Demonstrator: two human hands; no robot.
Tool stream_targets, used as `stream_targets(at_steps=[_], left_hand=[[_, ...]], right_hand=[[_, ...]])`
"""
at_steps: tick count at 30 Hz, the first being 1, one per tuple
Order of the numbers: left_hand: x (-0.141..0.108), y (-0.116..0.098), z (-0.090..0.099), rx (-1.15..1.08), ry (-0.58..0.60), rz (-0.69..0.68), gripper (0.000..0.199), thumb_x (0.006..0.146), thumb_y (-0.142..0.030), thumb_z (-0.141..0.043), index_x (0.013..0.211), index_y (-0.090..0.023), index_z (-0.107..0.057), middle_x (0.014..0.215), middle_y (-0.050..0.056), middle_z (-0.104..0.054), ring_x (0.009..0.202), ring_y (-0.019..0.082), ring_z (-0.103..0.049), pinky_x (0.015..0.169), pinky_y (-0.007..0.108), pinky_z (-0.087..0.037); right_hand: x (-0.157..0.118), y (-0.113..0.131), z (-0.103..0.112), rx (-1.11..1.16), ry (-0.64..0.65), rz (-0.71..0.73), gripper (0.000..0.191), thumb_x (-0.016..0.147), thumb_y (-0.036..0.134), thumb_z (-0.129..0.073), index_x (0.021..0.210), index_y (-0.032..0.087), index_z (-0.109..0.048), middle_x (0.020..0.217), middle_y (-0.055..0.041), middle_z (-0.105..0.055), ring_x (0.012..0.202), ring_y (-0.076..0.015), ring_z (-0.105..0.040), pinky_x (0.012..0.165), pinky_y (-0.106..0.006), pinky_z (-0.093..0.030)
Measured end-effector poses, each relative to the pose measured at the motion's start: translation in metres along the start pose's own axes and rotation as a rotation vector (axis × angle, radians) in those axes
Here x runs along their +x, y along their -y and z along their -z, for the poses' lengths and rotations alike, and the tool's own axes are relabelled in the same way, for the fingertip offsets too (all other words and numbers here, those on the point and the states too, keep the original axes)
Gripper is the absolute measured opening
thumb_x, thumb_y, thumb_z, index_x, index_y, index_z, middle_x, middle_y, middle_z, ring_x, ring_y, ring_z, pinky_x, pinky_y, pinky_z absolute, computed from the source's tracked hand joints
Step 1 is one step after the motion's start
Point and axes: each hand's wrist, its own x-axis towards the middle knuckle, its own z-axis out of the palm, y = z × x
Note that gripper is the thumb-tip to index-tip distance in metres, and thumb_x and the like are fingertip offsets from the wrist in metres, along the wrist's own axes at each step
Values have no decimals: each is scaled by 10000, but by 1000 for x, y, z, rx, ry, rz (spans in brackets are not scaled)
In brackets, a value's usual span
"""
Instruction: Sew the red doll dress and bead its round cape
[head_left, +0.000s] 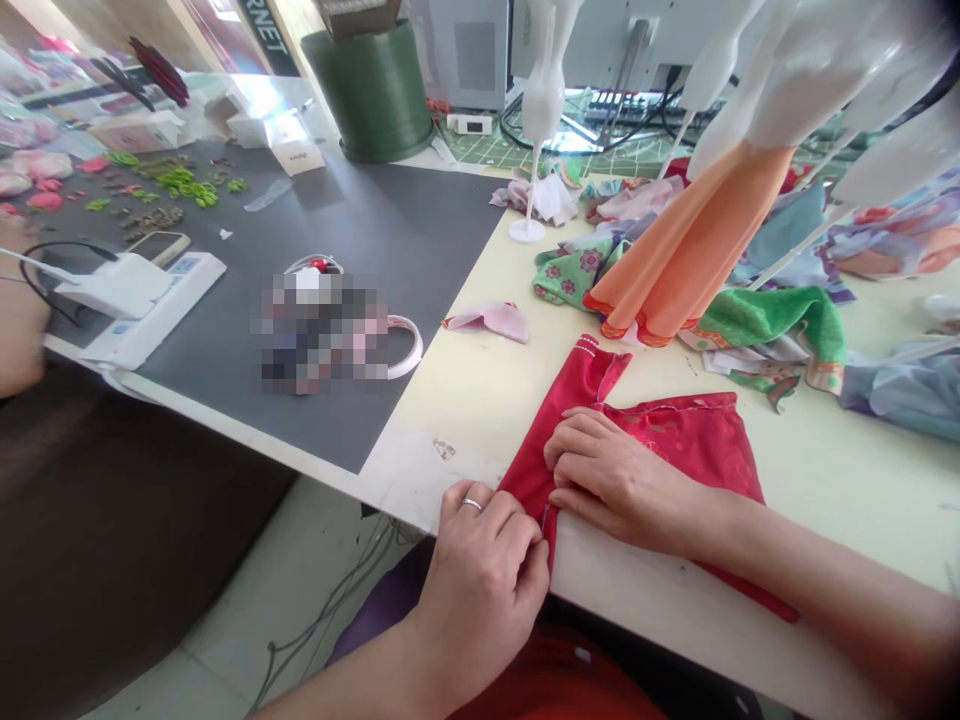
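A small red doll garment (697, 445) lies at the table's front edge, its narrow red strip reaching up to a white-stitched end. My left hand (487, 550), with a ring on one finger, is closed on the lower end of this strip, which hangs slightly past the edge. Pressed on the garment just right of it, my right hand (607, 470) has its fingers curled and pinching the cloth at the seam. The fingertips of both hands are partly hidden. A small pink cloth piece (491, 320) lies beyond them.
White mannequin forms (544, 100) on thin stands rise at the back right, one wearing an orange skirt (694, 240). Around them lie several doll garments, including a green one (780, 325). A power strip (161, 310), green pot (371, 95) and tape roll (405, 347) are leftward.
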Motion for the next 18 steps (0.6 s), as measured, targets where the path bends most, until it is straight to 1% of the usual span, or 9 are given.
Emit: stream_targets(at_steps=[11,14,18], left_hand=[[-1,0,0,-8,2,-13,187,807,-88,-487,637,-155,-525,661,20,-526,686,156,-441,812,395,-381],[-1,1,2,-33,-9,-17,148,814,-102,-499,689,-152,-562,701,31,-547,723,168,-456,826,404,-378],[-2,4,6,-53,-24,-33,125,831,-110,-502,797,-152,-616,784,46,-576,776,181,-466,825,405,-377]], right_hand=[[-2,2,2,-13,17,14,190,924,196,-431,773,154,-538,823,-68,-530,793,-184,-430,795,-372,-403],[-3,2,3,-18,27,18,191,926,201,-427,780,155,-541,830,-68,-529,799,-186,-426,799,-378,-402],[-8,1,4,34,42,31,182,926,187,-430,793,150,-549,860,-72,-533,840,-187,-435,836,-391,-394]])
